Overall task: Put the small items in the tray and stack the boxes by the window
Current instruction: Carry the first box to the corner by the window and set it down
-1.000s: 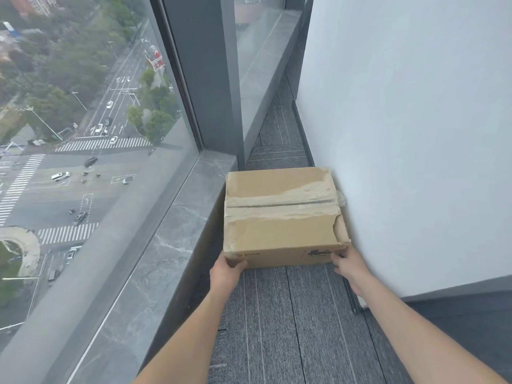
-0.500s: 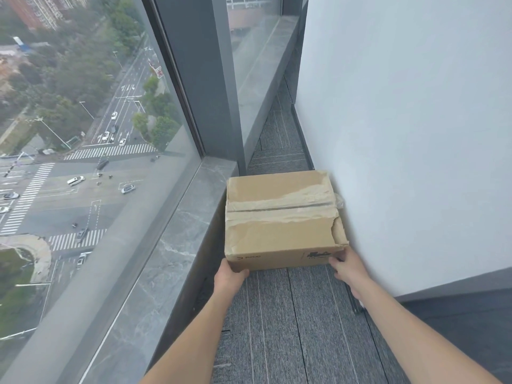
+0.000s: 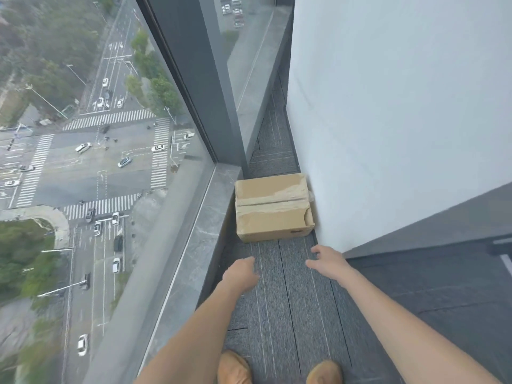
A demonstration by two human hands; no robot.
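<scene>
Head view: the box [image 3: 273,207] sits on the carpet [image 3: 288,300], wedged between the sill [image 3: 199,234] under the window [image 3: 91,151] and the white wall [image 3: 388,120], its taped top torn at the right corner. The left hand [image 3: 241,275] and right hand [image 3: 328,263] hover just short of it, touching nothing, fingers loose and spread. This box looks placed, so the step in hand seems to be letting go cleanly: draw both hands straight away without nudging it, leaving it square so the next box can rest flat on top. The wall's corner crowds the right hand, and the sill the left. Two tan shoes [image 3: 234,368] stand at the bottom edge. No tray or small items show.
</scene>
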